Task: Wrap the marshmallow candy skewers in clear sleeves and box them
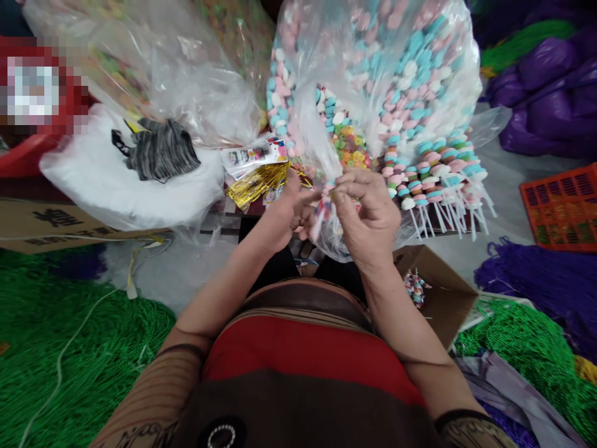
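Note:
In front of my body my right hand (370,214) pinches the gathered neck of a small clear bag of candy (323,211), thumb against the fingertips. My left hand (291,208) is at the bag's left side, index finger pointing at the neck and the other fingers curled around the lower part. The bag shows pink, white and blue; its contents are partly hidden by my fingers. Just beyond my left hand lie gold twist ties (259,182) and printed packaging bags (255,157). Candy skewers on white sticks (441,174) lie in rows right of my right hand.
Large clear bags of candies (420,56) stand at the back. A striped grey cloth item (163,151) rests on a white plastic bag (140,202) at left. An open cardboard box (448,292) with wrapped candies stands low right, near an orange crate (559,208). Green cord (93,348) covers the floor left.

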Motion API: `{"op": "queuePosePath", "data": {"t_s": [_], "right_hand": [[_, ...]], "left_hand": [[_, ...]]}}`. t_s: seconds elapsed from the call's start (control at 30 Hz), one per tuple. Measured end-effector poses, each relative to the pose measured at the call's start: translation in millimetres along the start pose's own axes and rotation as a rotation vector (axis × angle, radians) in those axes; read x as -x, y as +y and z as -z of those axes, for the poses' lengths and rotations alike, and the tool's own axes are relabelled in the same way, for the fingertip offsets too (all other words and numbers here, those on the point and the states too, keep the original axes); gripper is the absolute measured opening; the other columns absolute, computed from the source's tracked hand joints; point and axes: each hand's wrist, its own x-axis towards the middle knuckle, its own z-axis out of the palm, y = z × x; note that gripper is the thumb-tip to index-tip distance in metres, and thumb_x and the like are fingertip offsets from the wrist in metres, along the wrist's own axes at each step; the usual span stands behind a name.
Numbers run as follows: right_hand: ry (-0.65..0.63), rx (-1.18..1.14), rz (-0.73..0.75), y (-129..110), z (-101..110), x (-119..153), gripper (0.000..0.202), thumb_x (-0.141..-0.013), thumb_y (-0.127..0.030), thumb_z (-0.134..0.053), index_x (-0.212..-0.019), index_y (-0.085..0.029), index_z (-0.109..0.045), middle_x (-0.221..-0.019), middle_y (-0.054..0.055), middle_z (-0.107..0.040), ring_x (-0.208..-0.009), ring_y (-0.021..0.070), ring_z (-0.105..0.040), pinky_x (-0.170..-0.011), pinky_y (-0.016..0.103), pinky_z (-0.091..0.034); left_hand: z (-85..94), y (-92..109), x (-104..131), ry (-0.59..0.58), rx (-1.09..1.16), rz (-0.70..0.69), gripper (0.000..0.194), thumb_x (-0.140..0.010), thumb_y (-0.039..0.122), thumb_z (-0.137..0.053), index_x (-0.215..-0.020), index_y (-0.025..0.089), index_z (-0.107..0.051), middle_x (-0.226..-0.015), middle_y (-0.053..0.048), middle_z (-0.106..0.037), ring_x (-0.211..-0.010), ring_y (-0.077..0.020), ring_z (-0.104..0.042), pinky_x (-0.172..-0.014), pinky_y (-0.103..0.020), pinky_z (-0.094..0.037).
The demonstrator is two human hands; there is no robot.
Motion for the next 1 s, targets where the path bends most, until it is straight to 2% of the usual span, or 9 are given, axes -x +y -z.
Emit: {"op": "queuePosePath", "data": {"t_s": [0.1,0.23,0.37,0.5,0.6,0.7,0.77,0.87,1.0], "right_hand": [[-0.054,-0.011,0.028,-1,3,7,0.008,-0.095,-0.024,-0.066,-0.096,-0.029,-0.073,-0.112,0.002,-0.070,-0.117,0.0216,-0.066,-0.111,0.049,-0.049],[-0.038,0.027,-0.036,6,6,8,0.008,-0.096,-0.033,-0.067,-0.095,-0.030,-0.074,-0.114,0.003,-0.070,-0.117,0.0238,-0.065,-0.112,0.053,-0.048],[0.019,0.057,-0.122,8,5,7,0.013,-0.097,-0.037,-0.065,-0.094,-0.030,-0.075,-0.109,0.004,-0.070,-0.111,0.0236,-0.067,-0.109,0.053,-0.050],[0.020,0.009,-0.125,2,2,14,0.017,-0.097,-0.041,-0.063,-0.093,-0.028,-0.074,-0.112,0.005,-0.071,-0.119,0.0270,-0.065,-0.114,0.058,-0.045],[0.026,-0.011,-0.110,-2,4,25,0.019,-0.097,-0.041,-0.063,-0.091,-0.029,-0.075,-0.115,0.004,-0.072,-0.126,0.0277,-0.062,-0.118,0.060,-0.040],[0.004,-0.113,-0.176,-1,11,36,0.016,-0.096,-0.040,-0.066,-0.089,-0.029,-0.076,-0.119,0.004,-0.073,-0.127,0.0260,-0.062,-0.118,0.055,-0.041],[-0.033,-0.254,-0.267,1,19,39,0.014,-0.094,-0.039,-0.070,-0.088,-0.029,-0.077,-0.119,0.004,-0.074,-0.120,0.0236,-0.067,-0.112,0.049,-0.048],[-0.203,-0.519,-0.442,5,36,38,0.020,-0.090,-0.044,-0.075,-0.084,-0.025,-0.078,-0.106,0.005,-0.079,-0.099,0.0205,-0.074,-0.094,0.039,-0.058],[-0.631,-0.692,-0.555,7,60,34,0.033,-0.086,-0.051,-0.077,-0.078,-0.019,-0.077,-0.083,0.005,-0.079,-0.075,0.0170,-0.072,-0.072,0.031,-0.059]], "left_hand": [[8.8,2,-7,0.051,0.150,-0.023,0.087,-0.099,0.073,-0.006,-0.104,0.020,-0.075,-0.038,0.004,-0.041,-0.036,-0.0113,-0.042,-0.046,-0.028,-0.047],[10.4,6,0,0.067,0.204,0.003,0.085,-0.099,0.074,-0.009,-0.096,0.021,-0.075,-0.036,0.005,-0.035,-0.032,-0.0106,-0.036,-0.043,-0.028,-0.045],[-11.1,-8,10,-0.081,0.232,0.132,0.081,-0.094,0.082,-0.028,-0.082,0.016,-0.074,-0.038,0.003,-0.045,-0.034,-0.0085,-0.040,-0.041,-0.023,-0.039],[-28.7,-18,7,-0.206,0.357,0.286,0.087,-0.088,0.088,-0.027,-0.095,0.014,-0.072,-0.045,0.000,-0.055,-0.035,-0.0104,-0.047,-0.037,-0.022,-0.034],[-26.6,-12,1,-0.089,0.526,0.230,0.081,-0.092,0.084,-0.026,-0.104,0.017,-0.070,-0.045,0.004,-0.049,-0.034,-0.0098,-0.042,-0.039,-0.023,-0.037],[-20.3,-2,2,0.030,0.586,0.116,0.055,-0.092,0.069,-0.054,-0.105,0.019,-0.072,-0.042,0.010,-0.036,-0.034,-0.0062,-0.032,-0.048,-0.022,-0.045],[-16.6,1,7,0.030,0.561,0.068,0.042,-0.083,0.056,-0.073,-0.101,0.019,-0.074,-0.039,0.013,-0.031,-0.033,-0.0040,-0.026,-0.049,-0.021,-0.045],[-7.9,4,14,-0.084,0.455,0.023,0.039,-0.065,0.044,-0.088,-0.093,0.018,-0.078,-0.044,0.009,-0.048,-0.035,-0.0038,-0.033,-0.041,-0.019,-0.035],[7.9,19,17,-0.524,0.071,-0.048,0.020,-0.076,0.038,-0.082,-0.087,0.021,-0.082,-0.079,-0.006,-0.079,-0.061,-0.0137,-0.066,-0.058,-0.024,-0.050]]}}
